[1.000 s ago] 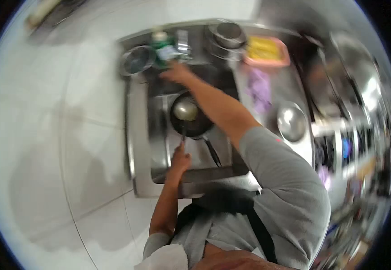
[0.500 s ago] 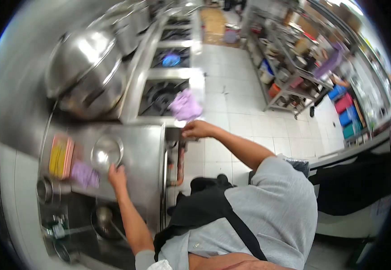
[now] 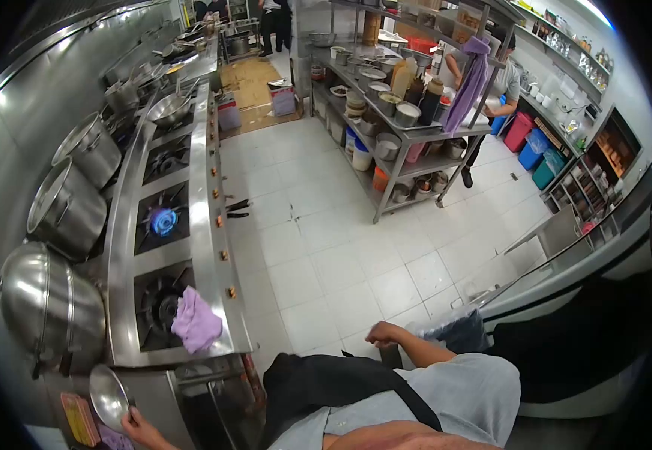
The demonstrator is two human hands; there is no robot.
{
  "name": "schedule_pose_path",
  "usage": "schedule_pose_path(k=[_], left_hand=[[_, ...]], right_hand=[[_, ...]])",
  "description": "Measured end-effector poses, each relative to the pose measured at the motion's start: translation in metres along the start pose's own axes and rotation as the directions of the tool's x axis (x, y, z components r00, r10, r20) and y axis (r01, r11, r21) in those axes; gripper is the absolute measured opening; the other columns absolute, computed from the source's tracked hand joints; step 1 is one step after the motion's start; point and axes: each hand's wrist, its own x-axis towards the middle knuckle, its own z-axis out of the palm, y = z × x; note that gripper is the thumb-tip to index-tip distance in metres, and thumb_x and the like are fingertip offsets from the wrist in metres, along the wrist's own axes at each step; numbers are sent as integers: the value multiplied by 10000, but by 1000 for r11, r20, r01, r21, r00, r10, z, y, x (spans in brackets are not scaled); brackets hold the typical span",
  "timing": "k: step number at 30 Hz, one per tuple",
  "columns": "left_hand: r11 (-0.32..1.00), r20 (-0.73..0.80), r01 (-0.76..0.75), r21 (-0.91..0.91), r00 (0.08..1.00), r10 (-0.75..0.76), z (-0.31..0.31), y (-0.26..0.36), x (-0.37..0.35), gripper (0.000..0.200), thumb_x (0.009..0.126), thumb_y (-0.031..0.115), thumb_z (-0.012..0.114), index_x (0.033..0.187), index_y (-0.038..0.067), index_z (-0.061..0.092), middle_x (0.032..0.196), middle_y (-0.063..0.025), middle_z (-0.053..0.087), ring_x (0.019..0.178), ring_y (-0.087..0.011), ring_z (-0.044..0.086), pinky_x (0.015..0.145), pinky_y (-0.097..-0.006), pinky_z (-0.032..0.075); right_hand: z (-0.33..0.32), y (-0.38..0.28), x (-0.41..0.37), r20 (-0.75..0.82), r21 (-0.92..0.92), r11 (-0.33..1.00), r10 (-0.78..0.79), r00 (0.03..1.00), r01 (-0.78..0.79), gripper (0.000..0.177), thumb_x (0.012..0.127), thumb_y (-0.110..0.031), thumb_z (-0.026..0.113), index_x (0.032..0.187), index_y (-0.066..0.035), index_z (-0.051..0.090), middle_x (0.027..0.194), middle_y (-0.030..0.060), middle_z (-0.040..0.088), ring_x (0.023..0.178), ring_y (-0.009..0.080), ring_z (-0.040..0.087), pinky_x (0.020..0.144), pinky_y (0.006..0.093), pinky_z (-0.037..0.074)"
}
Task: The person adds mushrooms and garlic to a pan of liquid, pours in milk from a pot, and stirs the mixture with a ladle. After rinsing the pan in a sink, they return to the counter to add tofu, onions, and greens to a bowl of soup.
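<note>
Left hand [image 3: 140, 428] grasps a tilted bowl [image 3: 107, 396] by its rim, cloth [image 3: 114, 438] just beside this grip, right hand [image 3: 386, 333] well apart, hold unclear.

Open aisle [image 3: 318, 232] beyond right hand [image 3: 383, 334] — stove [image 3: 201, 206] at left, rack [image 3: 417, 167] ahead

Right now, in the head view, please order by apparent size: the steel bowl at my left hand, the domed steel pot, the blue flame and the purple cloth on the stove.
1. Domed steel pot
2. Steel bowl and purple cloth: too alike to rank
3. Blue flame
</note>
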Motion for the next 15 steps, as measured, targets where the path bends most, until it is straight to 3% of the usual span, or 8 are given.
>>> schedule_pose_path(k=[2,4,8,9,11,15], left_hand=[[976,198,124,-178,976,-88,53,87,13,174,894,168,626,997,43,564,776,-40,565,602,-98,482,503,-241,392],[946,336,202,-254,936,-109,122,177,19,165,886,161,635,982,50,559,751,-20,537,571,-62,449,464,-213,355],[900,475,172,-400,879,43,285,297,33,178,879,154,635,993,54,542,722,2,525,559,-62,451,455,-208,352],[898,525,169,-407,848,78,328,321,42,178,879,153,631,993,53,538,713,6,521,561,-63,451,459,-206,353],[814,609,248,-525,778,156,433,357,63,175,874,142,633,991,47,544,699,13,516,565,-58,450,464,-206,357],[825,680,173,-538,668,303,549,524,91,136,870,122,633,923,39,540,666,30,496,560,-42,431,474,-209,355]], right_hand=[[-40,-51,24,-31,59,997,-37,999,39,230,807,-311,658,848,-85,666,681,15,594,586,135,560,531,296,491],[-88,-106,54,-77,152,969,-184,980,193,269,798,-314,671,924,-76,665,772,44,637,646,153,603,537,312,501],[-189,-206,80,-297,342,791,-421,857,507,378,836,-267,669,1105,-6,615,875,61,660,719,136,625,566,282,505],[-211,-221,84,-337,376,774,-397,854,509,388,839,-266,666,1124,-9,612,893,56,662,733,137,628,569,281,506],[-262,-234,85,-365,258,862,-330,870,436,397,843,-277,661,1135,-13,611,908,53,664,743,139,630,588,282,514],[-335,-238,75,-401,249,842,-361,842,479,405,811,-282,690,1103,-7,631,863,82,674,703,152,635,562,281,512]])
